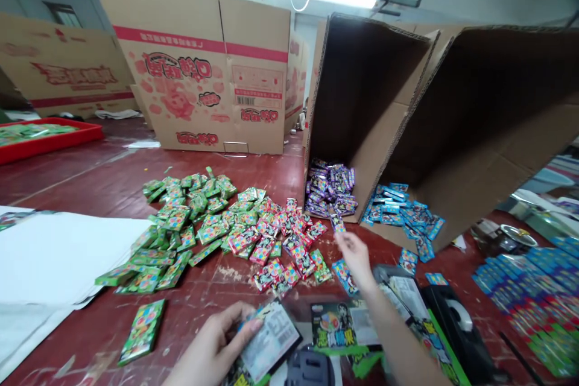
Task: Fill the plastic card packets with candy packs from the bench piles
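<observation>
My left hand [230,338] is closed around a flat candy pack [272,338], thumb on top, its pale printed face with a barcode turned up. A bit of blue shows by the fingers. Farther forward, my right hand [355,253] has its fingertips together at a small purple candy packet [337,223], just in front of the purple pile [332,187] in an open carton. Red packets [294,235] and green packets [181,223] lie heaped to its left. A blue packet [345,276] lies beneath the right wrist. Near the left hand lies a single green packet [143,330].
Open cartons [407,120] stand on their sides at the right, one with blue packets [402,211] spilling out. A tape dispenser [456,319] and a black-and-green pack [337,325] lie in front. At far right are rows of packets [534,301]; a red tray [54,142] sits left.
</observation>
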Tool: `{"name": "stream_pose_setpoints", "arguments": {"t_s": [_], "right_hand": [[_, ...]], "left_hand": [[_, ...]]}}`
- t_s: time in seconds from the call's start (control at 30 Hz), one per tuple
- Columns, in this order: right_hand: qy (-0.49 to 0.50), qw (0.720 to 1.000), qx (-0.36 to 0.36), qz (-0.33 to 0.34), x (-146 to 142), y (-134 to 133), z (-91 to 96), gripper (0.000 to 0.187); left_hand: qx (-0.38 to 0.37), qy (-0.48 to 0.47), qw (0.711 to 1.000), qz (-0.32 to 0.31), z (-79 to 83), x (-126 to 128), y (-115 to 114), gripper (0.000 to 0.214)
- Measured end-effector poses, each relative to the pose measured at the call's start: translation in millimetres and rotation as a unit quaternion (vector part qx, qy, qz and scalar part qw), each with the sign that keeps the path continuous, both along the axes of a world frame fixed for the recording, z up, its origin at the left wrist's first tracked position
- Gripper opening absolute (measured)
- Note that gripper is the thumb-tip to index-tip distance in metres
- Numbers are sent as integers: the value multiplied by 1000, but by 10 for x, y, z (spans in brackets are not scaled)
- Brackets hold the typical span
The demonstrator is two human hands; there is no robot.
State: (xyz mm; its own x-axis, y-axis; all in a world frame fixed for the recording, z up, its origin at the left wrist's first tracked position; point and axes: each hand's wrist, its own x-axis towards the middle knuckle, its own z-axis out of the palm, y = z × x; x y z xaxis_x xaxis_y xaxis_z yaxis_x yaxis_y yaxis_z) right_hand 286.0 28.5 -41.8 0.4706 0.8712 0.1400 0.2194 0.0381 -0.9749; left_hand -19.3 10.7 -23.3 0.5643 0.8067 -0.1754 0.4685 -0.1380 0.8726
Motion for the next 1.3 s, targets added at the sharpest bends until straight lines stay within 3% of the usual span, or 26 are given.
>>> {"name": "stream_pose_setpoints", "arguments": {"t_s": [0.13,0.23,0.3,0.4,0.5,0.57,0.63,0.77,0.87,0.93,1.07,1.13,1.23,1.3], "right_hand": [[32,994,-66,-75,598,816,-145,23],[65,991,-95,-63,614,962,-282,25],[87,991,-92,-31,503,802,-342,38],[118,990,-72,30,241,346,-307,49],[142,989,-1,48,-109,-85,-121,40],[138,988,57,28,-348,-266,26,33],[109,991,69,44,-545,-370,135,26],[-12,975,13,222,-718,-491,204,8],[-97,950,-5,295,-703,-561,210,10],[-113,948,-11,298,-696,-598,207,11],[-58,981,11,187,-844,-681,140,12],[-73,983,33,163,-1005,-711,76,10],[-139,963,54,225,-1243,-597,-39,27],[-164,956,53,237,-1329,-335,-128,31]], "left_hand": [[-25,-17,999,20,-42,-92,89,39],[-18,-1,999,37,-74,-123,174,39],[6,23,998,61,-100,-130,250,40],[28,26,997,70,-98,-99,335,38],[44,-4,998,48,-17,-9,329,35],[50,-12,998,30,65,60,275,36],[52,-18,998,18,148,115,196,35],[60,-23,998,3,232,168,26,35],[59,-5,998,-27,205,197,-65,37],[55,0,998,-30,182,213,-94,38],[41,-32,999,-4,216,166,-94,37],[32,-46,998,16,243,81,-84,36],[2,-66,997,41,229,-118,-75,37],[-24,-72,996,57,185,-273,-65,39]]}}
